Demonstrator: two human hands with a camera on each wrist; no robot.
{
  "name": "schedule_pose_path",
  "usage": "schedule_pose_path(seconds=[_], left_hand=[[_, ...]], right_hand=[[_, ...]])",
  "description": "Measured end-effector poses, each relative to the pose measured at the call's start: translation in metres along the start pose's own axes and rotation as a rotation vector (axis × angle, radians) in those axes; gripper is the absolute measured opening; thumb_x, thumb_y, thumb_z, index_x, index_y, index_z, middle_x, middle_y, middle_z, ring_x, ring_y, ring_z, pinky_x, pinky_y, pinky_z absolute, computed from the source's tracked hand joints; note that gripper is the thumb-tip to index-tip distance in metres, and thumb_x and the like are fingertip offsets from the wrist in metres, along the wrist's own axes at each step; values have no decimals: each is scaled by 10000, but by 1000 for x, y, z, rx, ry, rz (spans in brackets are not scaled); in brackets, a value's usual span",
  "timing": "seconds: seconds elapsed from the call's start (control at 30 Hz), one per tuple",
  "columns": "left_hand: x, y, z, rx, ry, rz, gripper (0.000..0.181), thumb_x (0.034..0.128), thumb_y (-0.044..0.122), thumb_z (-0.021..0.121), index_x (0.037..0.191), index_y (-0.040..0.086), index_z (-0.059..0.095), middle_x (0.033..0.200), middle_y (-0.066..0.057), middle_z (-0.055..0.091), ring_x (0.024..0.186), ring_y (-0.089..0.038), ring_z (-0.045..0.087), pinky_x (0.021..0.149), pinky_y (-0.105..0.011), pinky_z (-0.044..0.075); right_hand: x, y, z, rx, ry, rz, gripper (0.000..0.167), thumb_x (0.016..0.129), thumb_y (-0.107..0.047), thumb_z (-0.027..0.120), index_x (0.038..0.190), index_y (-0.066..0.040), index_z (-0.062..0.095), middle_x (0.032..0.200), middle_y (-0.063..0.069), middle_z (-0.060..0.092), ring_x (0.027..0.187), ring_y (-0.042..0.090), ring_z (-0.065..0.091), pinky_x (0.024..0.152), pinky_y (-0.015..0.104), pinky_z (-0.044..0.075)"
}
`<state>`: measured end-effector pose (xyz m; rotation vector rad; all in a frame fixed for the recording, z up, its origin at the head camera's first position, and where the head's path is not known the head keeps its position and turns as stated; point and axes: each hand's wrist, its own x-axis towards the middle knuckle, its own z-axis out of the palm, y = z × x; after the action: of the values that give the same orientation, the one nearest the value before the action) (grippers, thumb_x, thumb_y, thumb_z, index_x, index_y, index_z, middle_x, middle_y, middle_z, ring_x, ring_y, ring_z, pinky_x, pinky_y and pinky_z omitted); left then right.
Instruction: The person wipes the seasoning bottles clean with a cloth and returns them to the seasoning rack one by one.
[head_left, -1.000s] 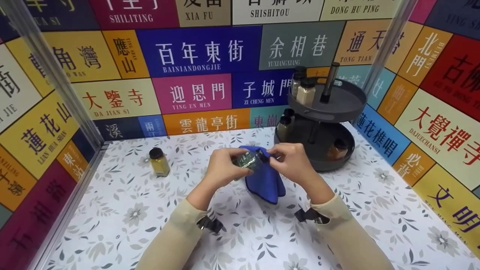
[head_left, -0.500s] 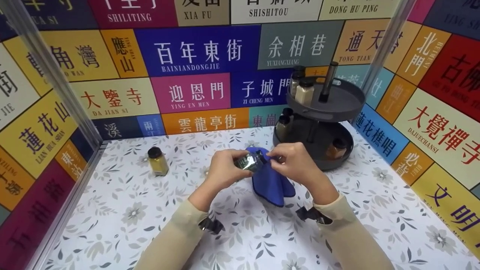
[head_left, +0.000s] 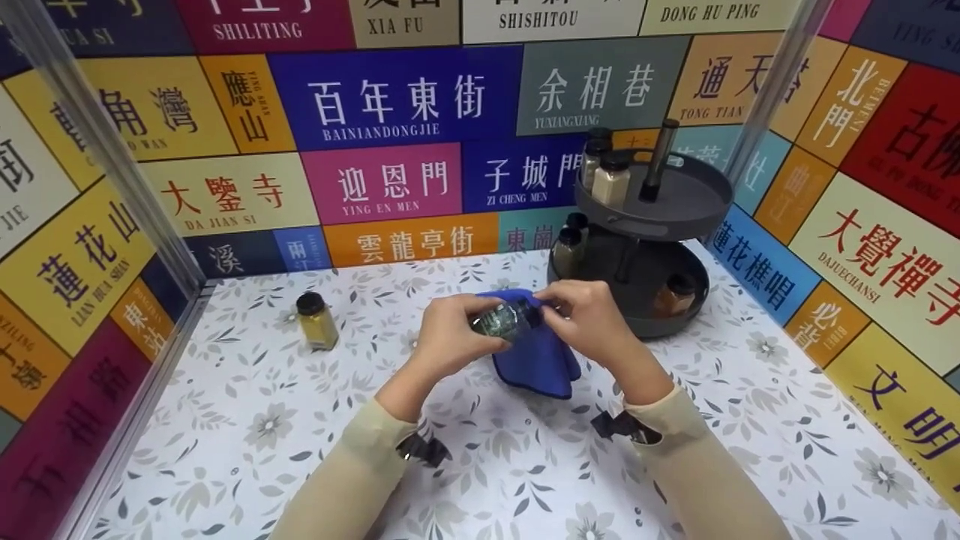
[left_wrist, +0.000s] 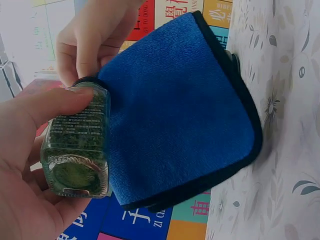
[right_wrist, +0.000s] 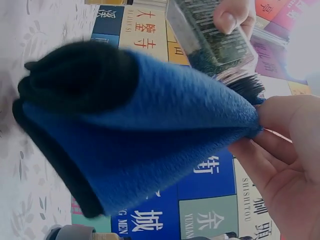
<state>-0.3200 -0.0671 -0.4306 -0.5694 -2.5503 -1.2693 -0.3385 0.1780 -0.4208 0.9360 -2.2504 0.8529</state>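
Observation:
My left hand (head_left: 450,334) grips a glass spice jar (head_left: 501,320) by its sides, tilted with its black cap to the right. Green dried flakes fill the jar, and print runs along its side in the left wrist view. A blue cloth (left_wrist: 180,110) with a dark edge hangs from my right hand (head_left: 589,322), whose thumb and fingers pinch one end of it. In the right wrist view that pinched end (right_wrist: 252,117) lies close by the jar's black cap (right_wrist: 245,86). The cloth's lower part droops above the table.
A jar of yellow powder (head_left: 319,326) with a black lid stands on the left of the flowered tabletop (head_left: 270,427). A dark two-tier round rack (head_left: 637,326) at the back right bears several jars. Walls with coloured signs enclose the table.
My right hand has come closer to the jar's cap with the cloth. The hanging cloth has swung about, right and then back left. My left hand keeps its hold on the jar.

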Motion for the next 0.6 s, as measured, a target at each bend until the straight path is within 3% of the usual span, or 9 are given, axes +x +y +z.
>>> schedule_pose_path(seconds=[0.23, 0.43, 0.6], left_hand=[[2, 0, -5, -69, 10, -67, 588, 704, 277, 952, 1265, 188, 800, 1189, -7, 807, 1015, -179, 736, 863, -372, 618], [3, -2, -5, -113, 36, -85, 588, 683, 258, 958, 1244, 167, 809, 1143, -21, 816, 948, -172, 729, 818, -351, 620], [3, -2, -4, -87, 16, -100, 589, 680, 259, 957, 1247, 194, 810, 1144, -6, 816, 972, -173, 730, 838, -365, 616]], right_hand=[[1, -1, -3, 41, -60, 65, 117, 856, 26, 758, 938, -44, 805, 925, 110, 807, 730, 178, 756, 630, 308, 616], [1, -4, -7, 35, -69, 2, 103, 829, 22, 757, 906, -31, 802, 875, 111, 792, 704, 170, 731, 627, 314, 624], [0, -7, -9, 34, -41, -80, 152, 820, 45, 748, 911, -51, 823, 821, 98, 767, 681, 130, 702, 625, 276, 616]])
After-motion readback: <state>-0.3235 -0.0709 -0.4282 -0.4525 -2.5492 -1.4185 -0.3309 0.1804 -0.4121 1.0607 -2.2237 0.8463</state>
